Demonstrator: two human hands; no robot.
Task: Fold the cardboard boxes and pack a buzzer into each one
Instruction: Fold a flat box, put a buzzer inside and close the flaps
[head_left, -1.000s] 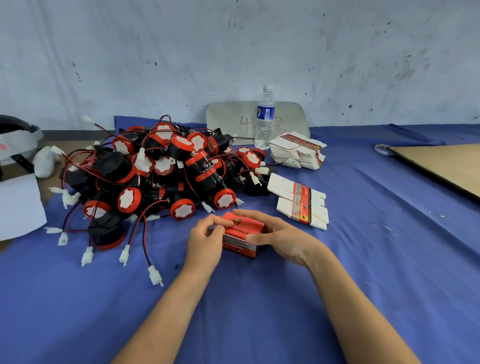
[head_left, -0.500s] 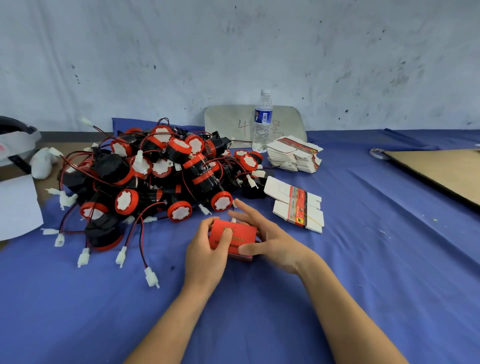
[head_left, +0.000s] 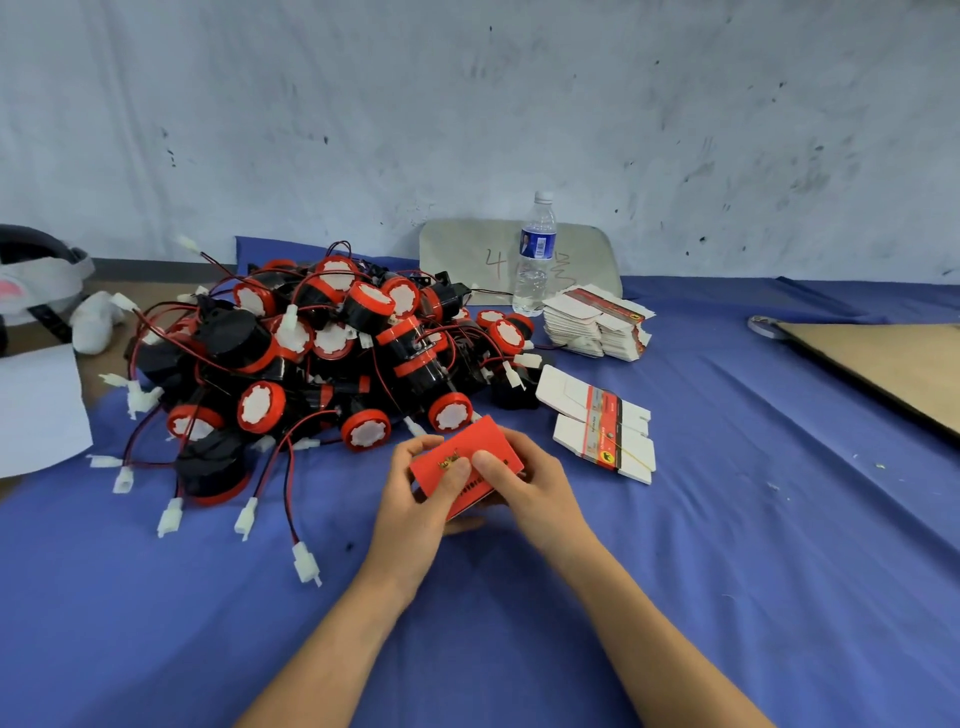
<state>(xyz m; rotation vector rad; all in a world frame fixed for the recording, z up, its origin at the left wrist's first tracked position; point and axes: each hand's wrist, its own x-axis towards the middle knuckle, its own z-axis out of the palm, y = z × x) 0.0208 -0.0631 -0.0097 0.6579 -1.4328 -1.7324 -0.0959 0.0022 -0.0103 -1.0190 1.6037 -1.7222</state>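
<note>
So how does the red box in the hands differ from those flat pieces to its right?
The red box is folded into shape; the flat pieces are unfolded. The box shows red; the pieces mostly white with a red strip. The left hand and right hand grip the box; the pieces lie on the blue cloth. Both seem printed cardboard.

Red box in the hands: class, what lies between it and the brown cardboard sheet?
In the head view, two banded bundles of flat boxes, then bare blue cloth.
</note>
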